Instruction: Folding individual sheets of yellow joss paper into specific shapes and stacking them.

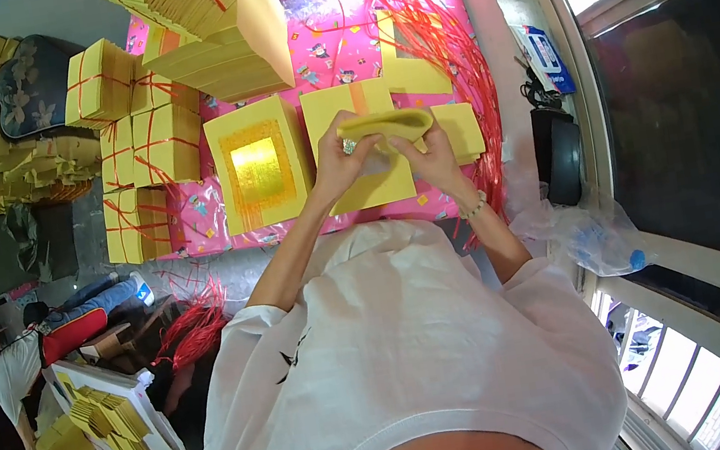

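The person's left hand [339,164] and right hand [435,161] are pinching a curved yellow paper bundle [387,125], holding it over a yellow stack [373,191] on the bench [197,221] — uneven pressure risking creases, too slack a grip risking slipping sheets.

Observed table [199,220] with glossy pink cartoon-print cover [323,54]. Noted directly on it yellow rectangular paper stacks [462,133], including one with gold-foil square [262,173], and tangled red plastic strips [453,50] at right.
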The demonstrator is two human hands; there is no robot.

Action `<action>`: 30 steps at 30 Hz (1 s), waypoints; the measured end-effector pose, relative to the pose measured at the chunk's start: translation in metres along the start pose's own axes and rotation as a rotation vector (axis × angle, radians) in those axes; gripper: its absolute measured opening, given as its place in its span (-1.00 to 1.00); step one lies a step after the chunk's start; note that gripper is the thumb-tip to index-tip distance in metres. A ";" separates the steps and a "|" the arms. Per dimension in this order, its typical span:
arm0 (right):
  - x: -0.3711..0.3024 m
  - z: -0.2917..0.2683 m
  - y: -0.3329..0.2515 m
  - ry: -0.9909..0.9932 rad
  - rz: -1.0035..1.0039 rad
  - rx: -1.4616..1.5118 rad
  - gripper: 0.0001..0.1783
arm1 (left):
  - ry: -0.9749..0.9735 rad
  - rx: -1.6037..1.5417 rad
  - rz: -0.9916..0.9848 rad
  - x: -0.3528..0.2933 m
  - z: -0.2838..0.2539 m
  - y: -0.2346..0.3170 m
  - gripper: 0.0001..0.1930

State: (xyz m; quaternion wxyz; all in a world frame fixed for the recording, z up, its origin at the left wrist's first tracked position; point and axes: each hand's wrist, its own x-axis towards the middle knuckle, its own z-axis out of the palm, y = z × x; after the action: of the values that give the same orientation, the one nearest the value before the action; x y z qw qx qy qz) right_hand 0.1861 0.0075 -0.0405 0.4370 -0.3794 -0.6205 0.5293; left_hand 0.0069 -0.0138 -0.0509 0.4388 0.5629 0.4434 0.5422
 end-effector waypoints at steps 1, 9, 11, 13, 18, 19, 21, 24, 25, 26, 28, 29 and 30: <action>-0.002 -0.002 0.007 -0.030 -0.006 -0.060 -0.57 | 0.000 -0.001 -0.003 -0.004 0.001 -0.008 -0.72; 0.006 -0.003 -0.051 0.081 -0.221 -0.303 -0.44 | -0.065 0.028 -0.023 -0.006 0.004 -0.001 -0.78; 0.012 -0.008 -0.061 -0.018 -0.437 -0.606 -0.49 | -0.057 0.003 -0.053 -0.007 0.004 -0.001 -0.77; 0.013 -0.008 -0.059 -0.067 -0.450 -0.679 -0.54 | -0.052 -0.021 -0.082 -0.008 0.005 -0.001 -0.77; 0.015 -0.006 -0.058 -0.105 -0.474 -0.748 -0.64 | -0.021 -0.017 -0.112 -0.008 0.007 -0.006 -0.76; 0.015 -0.006 -0.057 -0.102 -0.474 -0.748 -0.63 | -0.019 -0.017 -0.113 -0.008 0.007 -0.008 -0.76; 0.014 -0.006 -0.057 -0.101 -0.480 -0.748 -0.63 | -0.031 -0.008 -0.100 -0.007 0.007 -0.009 -0.73; 0.013 -0.009 -0.055 -0.121 -0.446 -0.738 -0.65 | -0.023 -0.042 -0.153 -0.006 0.009 -0.004 -0.70; 0.013 -0.010 -0.053 -0.106 -0.406 -0.701 -0.61 | -0.024 -0.042 -0.153 -0.005 0.009 -0.004 -0.70; 0.012 -0.010 -0.053 -0.093 -0.368 -0.663 -0.57 | -0.039 -0.046 -0.147 -0.005 0.008 -0.003 -0.68; 0.011 -0.008 -0.055 -0.030 -0.357 -0.545 -0.54 | -0.054 -0.050 -0.139 -0.003 0.006 -0.005 -0.67; 0.011 -0.008 -0.057 0.033 -0.345 -0.428 -0.49 | -0.023 -0.054 -0.115 -0.001 0.006 -0.006 -0.65; 0.011 -0.008 -0.054 0.032 -0.346 -0.429 -0.49 | 0.008 -0.059 -0.092 0.000 0.006 -0.007 -0.63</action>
State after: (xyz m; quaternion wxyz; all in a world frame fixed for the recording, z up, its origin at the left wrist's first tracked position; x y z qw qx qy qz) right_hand 0.1898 0.0123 0.0147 0.4404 -0.3597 -0.7670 0.2973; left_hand 0.0129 -0.0118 -0.0581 0.4778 0.5268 0.4543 0.5365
